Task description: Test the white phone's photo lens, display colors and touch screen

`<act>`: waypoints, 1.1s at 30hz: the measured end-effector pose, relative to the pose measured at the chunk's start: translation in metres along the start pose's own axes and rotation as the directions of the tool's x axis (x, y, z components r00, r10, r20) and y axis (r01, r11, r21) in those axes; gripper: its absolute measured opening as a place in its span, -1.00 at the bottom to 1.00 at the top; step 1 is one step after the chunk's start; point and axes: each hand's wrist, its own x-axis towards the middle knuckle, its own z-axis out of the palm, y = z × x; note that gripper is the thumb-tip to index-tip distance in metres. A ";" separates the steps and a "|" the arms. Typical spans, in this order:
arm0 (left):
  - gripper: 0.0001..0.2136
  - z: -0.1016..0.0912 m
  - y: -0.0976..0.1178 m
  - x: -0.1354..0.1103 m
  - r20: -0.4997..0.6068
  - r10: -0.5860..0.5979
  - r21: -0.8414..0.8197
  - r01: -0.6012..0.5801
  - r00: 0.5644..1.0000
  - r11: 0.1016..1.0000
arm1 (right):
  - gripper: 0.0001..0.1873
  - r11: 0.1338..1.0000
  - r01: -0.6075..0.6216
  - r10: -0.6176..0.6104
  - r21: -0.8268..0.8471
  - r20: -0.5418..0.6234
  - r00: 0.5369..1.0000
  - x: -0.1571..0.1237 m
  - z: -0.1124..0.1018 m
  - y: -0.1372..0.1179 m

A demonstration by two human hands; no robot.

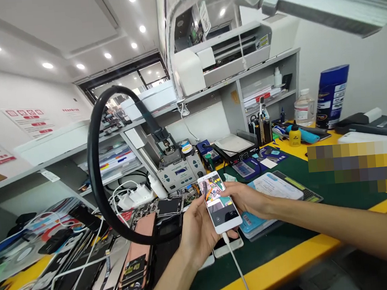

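Observation:
A white smartphone [219, 202] with a lit, colourful screen is held up over the green mat [317, 184]. My left hand [196, 229] wraps round its lower left side, thumb near the screen edge. My right hand [248, 199] grips its right edge with fingers curled behind it. A white cable [237, 266] runs from the phone's bottom end down toward the front edge of the bench. A second white phone [228, 246] lies flat on the mat just under the held one.
Several opened phones and parts [89, 269] crowd the left of the yellow bench. A thick black hose [97, 170] arcs up to a grey rework station [180, 170]. Bottles [303, 108], a blue can [331, 96] and shelves [263, 90] stand behind.

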 end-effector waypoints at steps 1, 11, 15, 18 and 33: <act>-0.54 -0.001 -0.001 -0.001 0.007 -0.002 -0.011 0.002 1.000 1.000 | -0.70 1.000 0.004 -0.004 -0.014 0.001 1.000 0.000 0.000 0.001; -0.55 -0.005 -0.004 -0.008 0.021 0.015 -0.055 -0.014 1.000 0.998 | -0.67 0.997 -0.003 0.004 -0.072 0.010 1.000 0.003 -0.001 0.006; -0.55 -0.005 -0.004 -0.009 -0.007 0.012 -0.057 -0.012 1.000 0.998 | -0.65 0.996 -0.004 0.004 -0.086 0.004 1.000 0.002 0.000 0.003; -0.54 -0.004 -0.004 -0.011 -0.025 0.028 -0.046 -0.029 0.999 0.999 | -0.65 0.992 -0.023 0.022 -0.120 -0.016 1.000 0.001 0.002 0.002; -0.59 0.000 -0.011 -0.011 -0.125 0.085 0.135 -0.068 0.989 0.989 | -0.65 0.996 -0.006 0.011 -0.091 0.063 0.998 0.000 0.000 0.002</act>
